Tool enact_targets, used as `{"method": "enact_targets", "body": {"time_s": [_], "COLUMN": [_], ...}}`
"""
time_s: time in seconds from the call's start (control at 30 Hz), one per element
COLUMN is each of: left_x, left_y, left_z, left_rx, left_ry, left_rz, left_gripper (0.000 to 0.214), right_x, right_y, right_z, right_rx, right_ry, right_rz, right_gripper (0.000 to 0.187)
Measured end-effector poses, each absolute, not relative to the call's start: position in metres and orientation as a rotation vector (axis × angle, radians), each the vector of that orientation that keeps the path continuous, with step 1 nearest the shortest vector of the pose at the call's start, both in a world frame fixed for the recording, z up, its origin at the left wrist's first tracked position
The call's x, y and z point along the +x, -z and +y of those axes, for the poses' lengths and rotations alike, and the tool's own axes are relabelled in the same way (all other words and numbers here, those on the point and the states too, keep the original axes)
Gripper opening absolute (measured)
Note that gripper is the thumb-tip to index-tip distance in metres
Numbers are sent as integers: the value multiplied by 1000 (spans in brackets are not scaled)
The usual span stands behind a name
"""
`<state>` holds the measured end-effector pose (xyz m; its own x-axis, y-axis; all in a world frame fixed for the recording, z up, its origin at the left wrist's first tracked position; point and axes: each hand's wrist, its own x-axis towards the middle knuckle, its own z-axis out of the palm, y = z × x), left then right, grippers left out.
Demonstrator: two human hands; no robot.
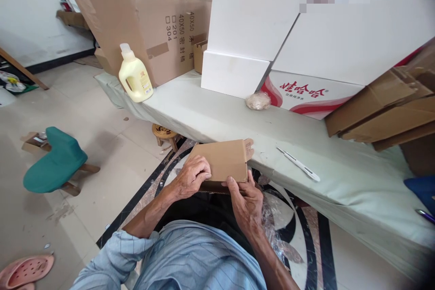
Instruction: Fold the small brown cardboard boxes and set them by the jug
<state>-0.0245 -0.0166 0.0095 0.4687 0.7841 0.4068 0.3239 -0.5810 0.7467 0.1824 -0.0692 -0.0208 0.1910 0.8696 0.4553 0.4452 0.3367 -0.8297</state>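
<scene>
small flat brown cardboard box (224,161): held at near edge of long table draped in pale green cloth (217,118). left hand (192,176): fingers curled nearly closed on box's near left edge. right hand (247,201): thumb and bent fingers gripping near right corner. slim white-handled knife (299,164): on cloth, right of box, untouched.

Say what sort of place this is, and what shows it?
Probably a makeshift workroom, perhaps in a home or small shop: cartons on a cloth-covered table, a cutter lying there, and a pink clog nearby.
</scene>
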Motion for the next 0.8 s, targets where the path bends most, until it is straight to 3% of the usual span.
{"method": "enact_targets", "body": {"time_s": [0.47, 0.8], "left_x": [-33, -23], "left_y": [-1, -9], "left_z": [-2, 57], "left_rx": [1898, 1609], "left_ry": [-861, -490], "left_rz": [1066, 863], "left_gripper": [29, 62], "right_x": [175, 183], "right_y": [28, 43], "right_z": [-75, -86], "right_rx": [-1233, -1136], "right_ry": [-380, -292], "right_rz": [-1460, -1466], "right_gripper": [42, 26]}}
